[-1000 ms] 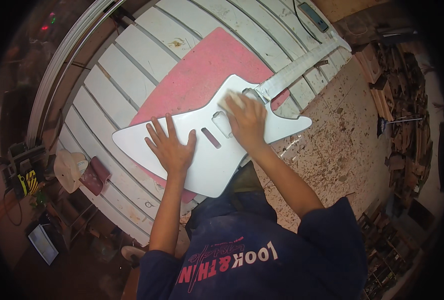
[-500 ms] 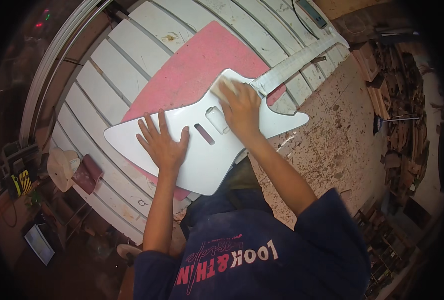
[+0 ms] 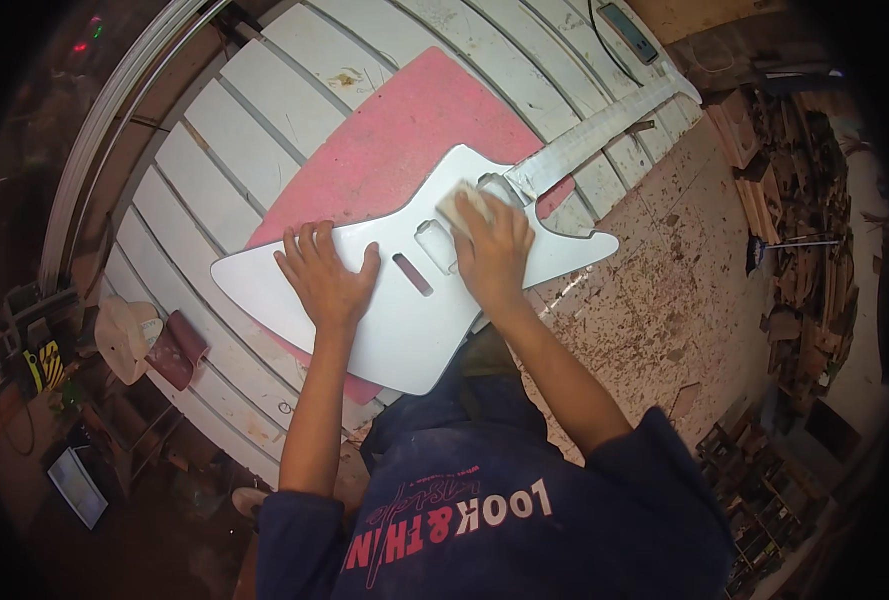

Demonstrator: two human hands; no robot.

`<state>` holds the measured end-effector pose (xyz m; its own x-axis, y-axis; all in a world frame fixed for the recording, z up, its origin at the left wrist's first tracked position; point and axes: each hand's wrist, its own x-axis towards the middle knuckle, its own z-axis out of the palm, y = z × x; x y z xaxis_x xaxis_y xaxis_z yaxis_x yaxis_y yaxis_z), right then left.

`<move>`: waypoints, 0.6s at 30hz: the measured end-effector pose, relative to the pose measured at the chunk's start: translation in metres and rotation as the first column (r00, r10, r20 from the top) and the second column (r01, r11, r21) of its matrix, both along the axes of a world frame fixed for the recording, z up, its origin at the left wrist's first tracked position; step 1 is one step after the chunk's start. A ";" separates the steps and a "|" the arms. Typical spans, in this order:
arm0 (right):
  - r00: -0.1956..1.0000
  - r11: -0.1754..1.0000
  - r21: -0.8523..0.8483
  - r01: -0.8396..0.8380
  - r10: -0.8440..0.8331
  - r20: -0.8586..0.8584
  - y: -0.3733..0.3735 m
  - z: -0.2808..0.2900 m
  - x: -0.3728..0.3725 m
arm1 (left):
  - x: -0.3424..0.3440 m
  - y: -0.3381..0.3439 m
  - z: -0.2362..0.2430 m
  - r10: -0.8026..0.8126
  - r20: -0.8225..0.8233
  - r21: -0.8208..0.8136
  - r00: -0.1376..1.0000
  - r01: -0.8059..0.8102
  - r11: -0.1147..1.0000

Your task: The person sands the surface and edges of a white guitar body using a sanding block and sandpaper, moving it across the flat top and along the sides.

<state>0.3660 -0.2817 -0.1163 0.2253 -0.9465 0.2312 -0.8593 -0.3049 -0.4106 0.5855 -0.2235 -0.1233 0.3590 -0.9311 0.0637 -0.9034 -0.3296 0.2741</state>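
A white angular electric guitar body [image 3: 384, 340] with cut-out cavities lies on a pink mat [image 3: 354, 150] on a slatted white table [image 3: 207, 160]. Its neck [image 3: 604, 125], wrapped in pale covering, points to the upper right. My left hand [image 3: 329, 280] rests open on the body's left wing, fingertips near its upper edge. My right hand [image 3: 494, 250] grips a pale beige pad [image 3: 454, 208], possibly folded cloth or paper, against the body near the neck joint and cavities. The underside of the pad is hidden by my fingers.
A metal rail [image 3: 99, 145] runs along the left. A beige cap [image 3: 119, 340] and maroon material [image 3: 174, 360] lie at the table's left edge. A small dark device [image 3: 627, 35] with a cable sits at the top right. Wood offcuts [image 3: 804, 280] pile at the right; a screen [image 3: 76, 485] is lower left.
My right hand has moved with the pad, up toward the neck joint and then back down and slightly right. My left hand stays on the wing, having shifted slightly left with the view.
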 end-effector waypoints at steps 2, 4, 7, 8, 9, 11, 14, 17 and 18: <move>1.000 0.997 -0.082 -0.001 0.001 0.004 -0.039 0.006 0.014 | -0.002 -0.002 0.000 -0.012 -0.002 -0.011 1.000 0.012 1.000; 0.996 0.996 -0.018 0.090 -0.090 0.002 -0.067 0.013 0.026 | -0.002 -0.003 0.000 -0.016 -0.008 -0.033 1.000 0.016 0.999; 0.995 0.995 -0.029 0.092 -0.091 0.049 -0.020 0.003 0.013 | 0.001 0.000 0.001 -0.004 -0.013 -0.014 1.000 0.004 1.000; 0.993 0.995 -0.008 0.097 -0.096 0.066 -0.004 -0.001 0.007 | 0.001 0.000 0.002 -0.002 -0.012 -0.015 1.000 0.001 1.000; 0.993 0.995 0.013 0.102 -0.103 0.060 0.002 -0.002 0.004 | 0.000 0.001 0.003 0.002 -0.009 0.003 1.000 -0.002 1.000; 0.989 0.989 -0.032 0.146 -0.144 0.039 -0.029 0.002 0.017 | -0.001 -0.001 0.005 -0.012 -0.004 0.015 1.000 0.012 1.000; 0.976 0.974 -0.057 0.219 -0.219 0.011 -0.064 0.010 0.026 | -0.004 -0.002 0.003 -0.023 -0.027 0.009 0.999 0.024 1.000; 0.981 0.978 -0.090 0.189 -0.185 0.052 -0.024 -0.002 0.018 | 0.002 -0.001 -0.001 -0.002 -0.016 0.014 1.000 0.002 1.000; 0.981 0.977 -0.090 0.192 -0.188 0.051 -0.021 -0.001 0.017 | 0.001 0.000 -0.001 -0.008 -0.011 -0.006 1.000 0.008 1.000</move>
